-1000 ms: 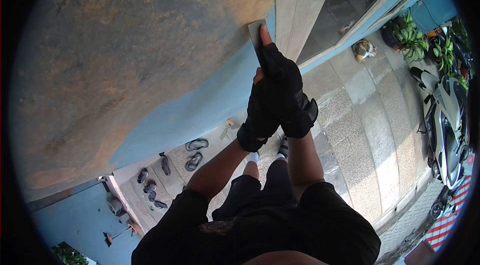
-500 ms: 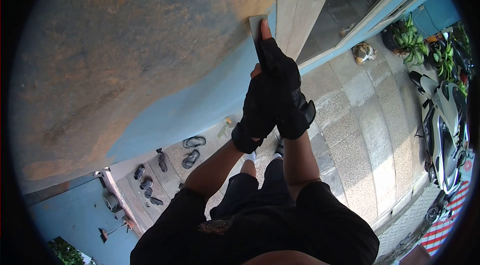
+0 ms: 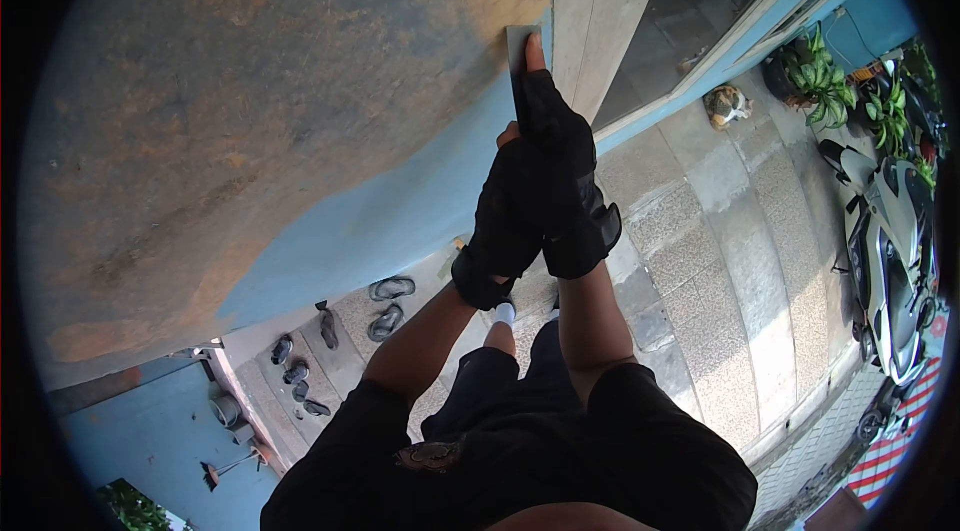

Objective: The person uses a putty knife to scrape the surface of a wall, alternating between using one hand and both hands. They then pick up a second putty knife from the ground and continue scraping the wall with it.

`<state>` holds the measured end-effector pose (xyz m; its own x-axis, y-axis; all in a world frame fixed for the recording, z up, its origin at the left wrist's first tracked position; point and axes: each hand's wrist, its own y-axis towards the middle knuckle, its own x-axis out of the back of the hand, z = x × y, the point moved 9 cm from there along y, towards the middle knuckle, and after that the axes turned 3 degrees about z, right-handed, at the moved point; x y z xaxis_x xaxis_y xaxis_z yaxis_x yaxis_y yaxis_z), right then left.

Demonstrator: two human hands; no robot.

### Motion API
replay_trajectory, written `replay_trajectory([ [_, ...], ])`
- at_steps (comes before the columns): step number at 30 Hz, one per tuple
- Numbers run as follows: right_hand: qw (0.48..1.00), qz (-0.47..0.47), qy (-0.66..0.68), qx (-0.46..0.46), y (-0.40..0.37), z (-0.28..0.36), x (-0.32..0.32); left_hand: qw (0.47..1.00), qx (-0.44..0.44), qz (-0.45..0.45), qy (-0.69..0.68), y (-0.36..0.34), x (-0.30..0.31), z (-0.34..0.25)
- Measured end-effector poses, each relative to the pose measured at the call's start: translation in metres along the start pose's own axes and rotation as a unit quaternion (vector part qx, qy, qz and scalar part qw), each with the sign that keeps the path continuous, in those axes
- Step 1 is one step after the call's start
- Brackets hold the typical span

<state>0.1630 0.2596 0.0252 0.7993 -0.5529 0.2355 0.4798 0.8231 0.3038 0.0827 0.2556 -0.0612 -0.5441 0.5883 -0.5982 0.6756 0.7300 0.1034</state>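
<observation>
Right hand: one bare fingertip lies straight along the face of a flat grey blade, pressing on it; the rest of that hand seems curled round the tool, though the black glove hides most of the grip. Left hand is packed against it from the side, one fingertip poking out near the blade's lower end; can't tell whether it grips the tool or just backs up the right hand. Blade is upright in view, apparently on the wall, top end close to the corner.

Change: over the last second the blade has crept a little up and toward the wooden board, wrists swinging slightly the other way. Looks like a small stroke along the surface, leaving less wall between blade and corner.

Edges: thin blue strip, then the board, just beside the fingertip; little room that way. Mottled brown-grey wall runs wide on the other side, with a blue painted area below it. Paved floor stretches out past the right forearm. Sandals sit near the wall's foot; cat and motorcycle well apart from the hands.
</observation>
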Motion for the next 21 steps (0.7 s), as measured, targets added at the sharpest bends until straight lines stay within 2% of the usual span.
replay_trajectory([
  [3, 1.000, 0.007, -0.001, 0.012, -0.002, 0.001, -0.003, 0.999, 0.002, -0.032, -0.001, -0.001, 0.001, -0.004],
  [5, 0.999, -0.004, 0.040, -0.019, 0.001, -0.001, -0.001, 0.980, -0.035, 0.014, 0.197, -0.002, 0.001, -0.011],
  [6, 0.995, -0.013, 0.082, -0.049, 0.002, -0.006, 0.000, 0.980, -0.034, 0.013, 0.196, -0.001, -0.004, -0.015],
  [7, 0.995, -0.011, 0.083, -0.050, 0.000, -0.006, -0.001, 0.963, -0.051, 0.010, 0.266, 0.000, -0.012, -0.026],
  [8, 0.999, -0.014, 0.051, -0.012, -0.002, 0.001, 0.001, 0.940, -0.067, 0.007, 0.334, 0.001, -0.018, -0.034],
  [9, 0.999, -0.018, 0.016, 0.027, -0.003, 0.008, 0.003, 0.940, -0.066, 0.007, 0.334, 0.001, -0.017, -0.033],
  [10, 0.999, -0.020, 0.015, 0.029, 0.000, 0.009, 0.004, 0.961, -0.051, 0.004, 0.270, 0.005, -0.011, -0.028],
  [11, 0.999, -0.016, 0.029, 0.004, 0.002, 0.005, 0.003, 0.978, -0.033, -0.001, 0.205, 0.005, -0.007, -0.023],
  [12, 0.999, -0.014, 0.042, -0.021, 0.004, 0.001, 0.004, 0.978, -0.033, 0.001, 0.205, 0.007, -0.009, -0.024],
  [14, 0.999, -0.010, 0.026, -0.021, 0.005, 0.003, 0.006, 0.924, -0.070, 0.015, 0.375, 0.009, -0.017, -0.033],
  [15, 1.000, -0.005, 0.012, -0.025, 0.005, 0.003, 0.006, 0.924, -0.070, 0.016, 0.375, 0.008, -0.019, -0.032],
  [16, 1.000, -0.006, 0.012, -0.024, 0.005, 0.003, 0.006, 0.974, -0.051, 0.004, 0.223, 0.007, -0.017, -0.026],
  [17, 1.000, -0.009, 0.021, -0.012, 0.004, 0.003, 0.006, 0.997, -0.029, -0.007, 0.065, 0.007, -0.016, -0.021],
  [18, 1.000, -0.011, 0.029, 0.000, 0.004, 0.003, 0.007, 0.997, -0.029, -0.005, 0.064, 0.009, -0.012, -0.019],
  [20, 0.999, -0.028, 0.016, 0.022, 0.004, 0.003, 0.007, 0.972, -0.037, 0.022, 0.229, 0.010, -0.007, -0.015],
  [21, 0.998, -0.042, 0.006, 0.046, 0.004, 0.005, 0.007, 0.972, -0.038, 0.021, 0.230, 0.010, -0.009, -0.017],
])
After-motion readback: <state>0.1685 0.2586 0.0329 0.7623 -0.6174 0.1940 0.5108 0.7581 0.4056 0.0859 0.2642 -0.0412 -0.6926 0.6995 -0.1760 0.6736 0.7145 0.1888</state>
